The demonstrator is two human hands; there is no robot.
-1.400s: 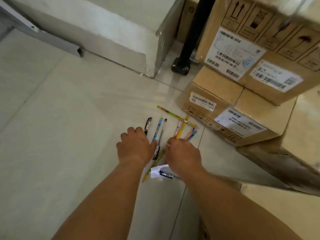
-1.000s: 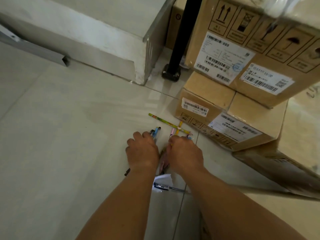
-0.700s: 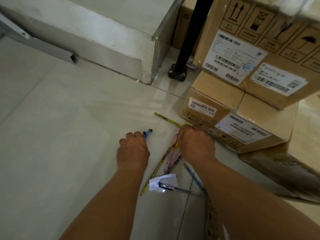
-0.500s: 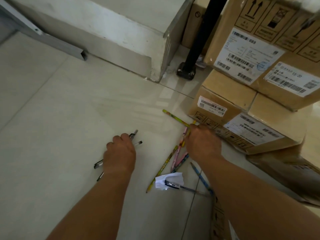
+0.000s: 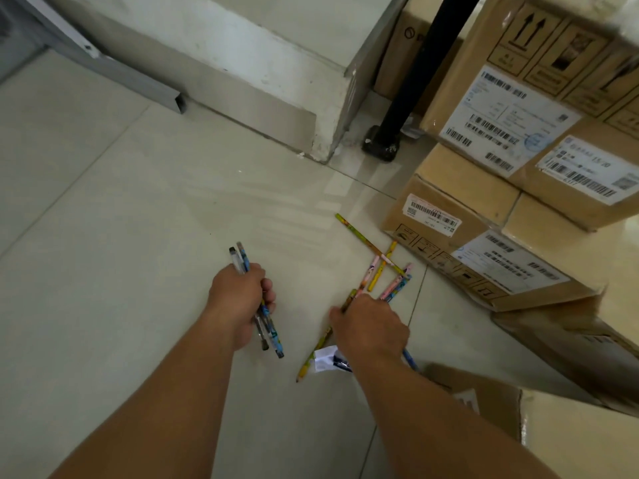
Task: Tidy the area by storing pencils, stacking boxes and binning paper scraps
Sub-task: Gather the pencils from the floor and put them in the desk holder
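Note:
My left hand (image 5: 238, 299) grips a small bundle of pens and pencils (image 5: 269, 331), their ends sticking out above and below the fist, just above the tiled floor. My right hand (image 5: 370, 328) is down on a loose pile of colourful pencils (image 5: 375, 271), fingers curled over a yellow pencil (image 5: 313, 356) that runs under it. A longer green-yellow pencil (image 5: 366, 242) lies across the pile's far end. A white paper scrap (image 5: 325, 363) with a dark pen on it lies beside my right wrist. A blue pencil (image 5: 409, 359) pokes out to the right of that wrist.
Stacked cardboard boxes (image 5: 518, 133) with shipping labels stand at the right, the lowest box (image 5: 449, 236) close to the pencils. Another box (image 5: 570, 440) sits at the bottom right. A black pole base (image 5: 380, 146) and a wall corner (image 5: 325, 133) are behind.
My left hand has closed round several pens and pencils and lifted them off the floor. My right hand has drawn back from the box towards the near end of the pile.

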